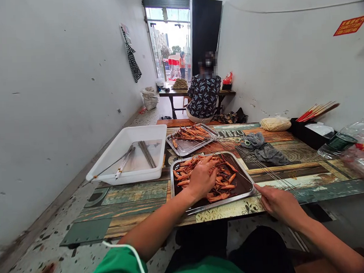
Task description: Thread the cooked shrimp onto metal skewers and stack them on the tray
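A metal tray (249,193) on the table's near edge holds a heap of long, thin, orange-brown food pieces (227,182), their exact kind unclear. My left hand (203,176) reaches into the heap with its fingers curled down; what the fingertips grip is hidden. My right hand (278,203), closed at the tray's right corner, grips a thin metal skewer (245,175) that slants up and left over the tray. At its far end is one of the food pieces. Just behind stands a second metal tray (185,148) with more such pieces and skewers.
A white plastic tub (126,134) on the left holds bundles of skewers (147,154). Loose skewers (269,171) and a grey cloth (267,153) lie right of the trays. Farther right are a black box (307,134) and a plastic bottle (339,143). Beyond the table sits another person (205,96).
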Demonstrator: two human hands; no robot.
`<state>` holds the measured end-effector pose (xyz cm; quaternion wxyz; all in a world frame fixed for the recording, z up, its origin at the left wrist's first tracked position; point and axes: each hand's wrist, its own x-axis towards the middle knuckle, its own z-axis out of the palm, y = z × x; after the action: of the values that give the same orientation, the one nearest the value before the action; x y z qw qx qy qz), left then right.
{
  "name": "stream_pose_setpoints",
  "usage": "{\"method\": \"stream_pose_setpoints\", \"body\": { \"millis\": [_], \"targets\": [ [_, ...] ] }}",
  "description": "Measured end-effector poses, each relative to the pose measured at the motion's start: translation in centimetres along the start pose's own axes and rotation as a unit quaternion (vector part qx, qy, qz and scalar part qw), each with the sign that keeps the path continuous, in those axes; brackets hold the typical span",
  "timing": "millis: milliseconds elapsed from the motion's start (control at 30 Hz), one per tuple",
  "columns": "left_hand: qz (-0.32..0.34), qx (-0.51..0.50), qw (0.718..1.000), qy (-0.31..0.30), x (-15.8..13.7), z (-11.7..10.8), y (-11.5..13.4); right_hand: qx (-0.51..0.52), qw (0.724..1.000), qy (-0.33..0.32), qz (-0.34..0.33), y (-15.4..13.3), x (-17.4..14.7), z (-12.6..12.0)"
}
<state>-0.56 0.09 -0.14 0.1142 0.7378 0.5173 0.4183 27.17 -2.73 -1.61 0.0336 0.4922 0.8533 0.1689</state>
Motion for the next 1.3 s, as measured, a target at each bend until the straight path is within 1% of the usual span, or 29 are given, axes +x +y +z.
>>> {"method": "stream_pose_setpoints", "body": {
  "millis": [133,233,333,467,533,600,700,767,867,933,1033,1100,1167,1233,1300],
  "targets": [
    [-0.002,0.011,1.000,-0.004,0.0,0.0,0.1,-0.023,1.000,-0.003,0.006,0.0,-0.3,-0.4],
    [0.001,0.017,1.000,-0.009,0.0,0.0,0.2,-0.010,1.000,-0.012,-0.006,-0.2,-0.4,-0.1],
    [0.007,0.017,1.000,-0.010,0.0,0.0,0.1,0.026,0.999,-0.024,-0.023,0.0,-0.1,0.5],
    [0.002,0.020,1.000,-0.019,0.0,0.0,0.1,0.092,0.995,-0.026,-0.038,0.9,0.4,0.7],
    [0.005,0.022,1.000,-0.020,0.0,0.0,0.2,0.118,0.992,-0.018,-0.029,1.4,0.5,0.6],
    [0.010,0.025,1.000,-0.016,-0.1,-0.1,0.2,0.131,0.991,-0.001,-0.004,1.7,0.3,0.3],
    [0.012,0.029,0.999,-0.015,-0.1,0.0,0.3,0.125,0.991,0.020,0.039,1.8,-0.4,0.2],
    [0.015,0.032,0.999,-0.015,-0.2,0.1,0.3,0.097,0.994,0.023,0.051,1.5,-0.8,0.5],
    [0.023,0.034,0.999,-0.012,-0.2,0.1,0.3,0.064,0.997,0.013,0.039,0.7,-0.9,1.0],
    [0.025,0.032,0.999,-0.012,-0.3,0.2,0.3,0.067,0.998,0.004,0.020,0.3,-0.7,1.1],
    [0.026,0.026,0.999,-0.013,-0.3,0.1,0.3,0.078,0.997,0.000,0.000,0.3,-0.3,0.6],
    [0.026,0.022,0.999,-0.012,-0.3,0.1,0.2,0.097,0.995,0.017,0.002,0.6,-0.2,0.0],
    [0.026,0.023,0.999,-0.011,-0.3,0.2,0.2,0.133,0.990,0.048,0.009,1.0,-0.5,-0.5],
    [0.024,0.028,0.999,-0.011,-0.3,0.2,0.2,0.165,0.983,0.077,0.014,1.4,-1.0,-0.9],
    [0.022,0.035,0.999,-0.012,-0.3,0.3,0.2,0.173,0.981,0.090,0.018,1.6,-1.7,-1.2]
  ]
}}
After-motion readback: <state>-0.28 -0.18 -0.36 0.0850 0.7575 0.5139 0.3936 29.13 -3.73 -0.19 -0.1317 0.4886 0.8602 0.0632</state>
